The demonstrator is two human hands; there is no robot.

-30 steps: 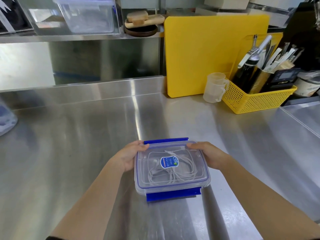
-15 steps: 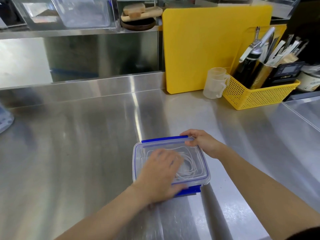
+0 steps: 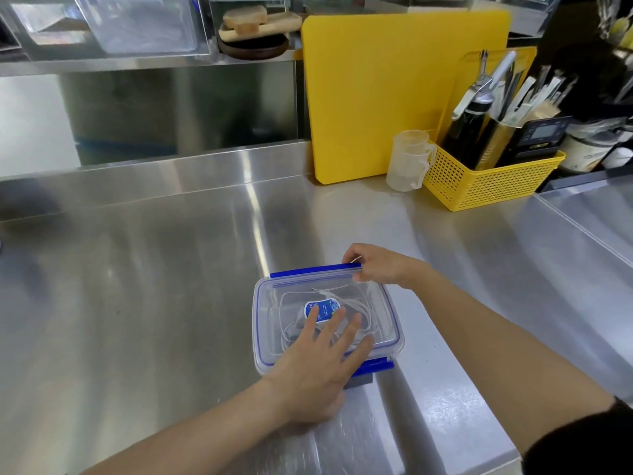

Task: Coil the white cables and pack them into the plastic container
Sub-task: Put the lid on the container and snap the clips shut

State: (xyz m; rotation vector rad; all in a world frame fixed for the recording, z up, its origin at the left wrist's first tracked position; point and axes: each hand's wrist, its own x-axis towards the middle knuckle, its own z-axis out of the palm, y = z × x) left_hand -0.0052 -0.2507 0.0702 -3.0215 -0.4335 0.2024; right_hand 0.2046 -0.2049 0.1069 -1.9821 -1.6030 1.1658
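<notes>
A clear plastic container (image 3: 269,303) with blue clips and a blue-trimmed lid rests on the steel counter in front of me. Coiled white cables (image 3: 359,311) lie inside it, seen through the lid, which carries a small blue label. My left hand (image 3: 320,368) lies flat on the lid with fingers spread, covering its near half. My right hand (image 3: 380,265) pinches the right end of the far blue clip (image 3: 313,270).
A yellow cutting board (image 3: 383,94) leans on the back wall. Next to it stand a clear measuring cup (image 3: 407,162) and a yellow basket (image 3: 486,180) of utensils. The steel counter (image 3: 154,286) drops off at its front right edge. A shelf above holds bins.
My left hand went from the container's left side onto the lid and now presses flat there. My right hand shifted from the right side to the far clip.
</notes>
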